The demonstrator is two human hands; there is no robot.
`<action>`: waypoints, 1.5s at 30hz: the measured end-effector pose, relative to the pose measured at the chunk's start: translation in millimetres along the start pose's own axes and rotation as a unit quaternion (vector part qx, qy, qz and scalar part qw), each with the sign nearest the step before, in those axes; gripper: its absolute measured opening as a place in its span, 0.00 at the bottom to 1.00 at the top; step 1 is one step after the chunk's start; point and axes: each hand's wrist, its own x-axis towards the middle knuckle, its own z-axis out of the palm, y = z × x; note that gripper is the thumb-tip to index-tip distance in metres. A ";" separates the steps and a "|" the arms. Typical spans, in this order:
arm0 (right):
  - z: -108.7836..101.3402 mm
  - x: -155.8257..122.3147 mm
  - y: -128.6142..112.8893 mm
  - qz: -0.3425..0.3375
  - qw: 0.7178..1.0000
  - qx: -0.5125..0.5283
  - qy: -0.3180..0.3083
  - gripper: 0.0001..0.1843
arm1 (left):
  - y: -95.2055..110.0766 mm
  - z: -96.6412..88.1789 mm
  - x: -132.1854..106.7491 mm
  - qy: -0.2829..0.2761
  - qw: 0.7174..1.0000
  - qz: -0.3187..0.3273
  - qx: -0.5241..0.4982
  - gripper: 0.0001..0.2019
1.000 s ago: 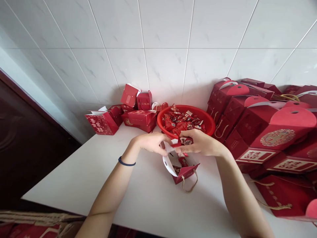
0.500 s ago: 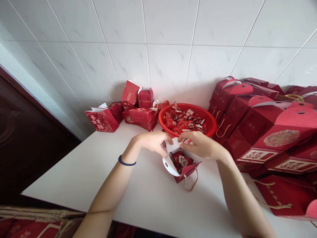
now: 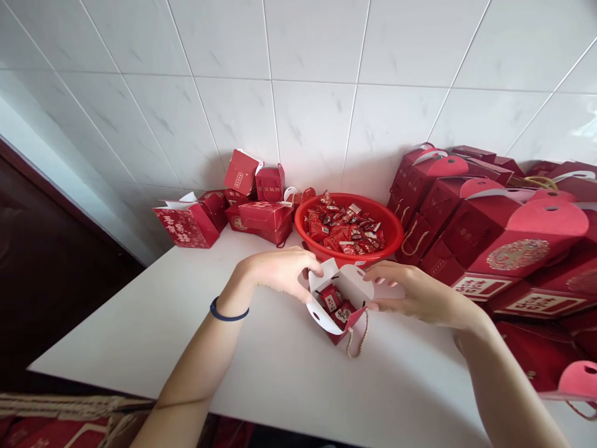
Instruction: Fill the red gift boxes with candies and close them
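A small red gift box (image 3: 344, 331) with a white inside and a twisted rope handle (image 3: 358, 339) stands on the white table, its top flaps up. Several red wrapped sweets (image 3: 336, 305) lie inside it. My left hand (image 3: 286, 274) grips the box's left side, thumb at the near rounded flap and fingers at the far flap. On the right side, my right hand (image 3: 396, 287) has its fingertips on the right rounded flap and its thumb at the near right corner.
A red plastic basin (image 3: 396, 239) full of wrapped sweets sits behind the box. Stacked red gift boxes (image 3: 517, 249) crowd the right. More red boxes (image 3: 265, 221) and a red paper bag (image 3: 186, 224) stand at the back left, by the tiled wall (image 3: 312, 124).
My right hand has moved from the box's far edge to its right side, and the right rounded flap now shows. Sweets inside are more visible. My left hand stays at the box.
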 end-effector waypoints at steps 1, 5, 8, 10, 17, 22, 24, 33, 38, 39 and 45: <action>3.8 -1.9 5.1 0.013 1.000 0.007 0.016 0.24 | 1.8 0.0 -0.7 0.000 1.000 0.014 -0.002 0.18; 29.9 -5.2 20.7 0.042 0.991 0.017 0.123 0.23 | 8.6 0.5 -1.6 -0.018 0.994 0.100 -0.044 0.15; 53.0 -7.3 27.7 0.034 0.984 -0.003 0.177 0.25 | 11.0 3.3 1.7 -0.065 0.986 0.134 -0.076 0.17; 65.0 -9.3 30.6 0.017 0.979 -0.010 0.201 0.25 | 11.7 6.9 6.6 -0.080 0.986 0.119 -0.079 0.17; 79.2 -14.6 32.2 -0.106 0.970 -0.021 0.217 0.13 | 14.8 23.9 27.6 0.034 0.999 0.017 -0.029 0.18; 77.2 -16.5 32.7 -0.099 0.977 0.009 0.189 0.16 | 10.7 28.3 36.4 -0.017 0.994 0.084 -0.067 0.15; 76.1 -16.6 33.1 -0.071 0.980 0.027 0.184 0.18 | 7.9 28.1 39.3 -0.048 0.993 0.081 -0.071 0.12; 84.5 -35.5 6.5 0.112 0.985 0.043 0.124 0.34 | 16.4 35.2 36.7 -0.013 0.999 -0.027 -0.040 0.12; 114.8 -53.8 -13.7 0.129 0.969 0.016 0.209 0.43 | 37.6 53.2 36.9 0.046 0.998 -0.034 -0.025 0.10; 123.8 -56.7 -15.5 0.133 0.963 -0.004 0.236 0.46 | 42.9 58.5 37.4 0.060 0.997 -0.034 -0.022 0.09; 161.5 -70.6 -14.8 0.175 0.912 -0.106 0.356 0.45 | 72.3 88.4 36.5 0.111 0.994 0.000 -0.015 0.09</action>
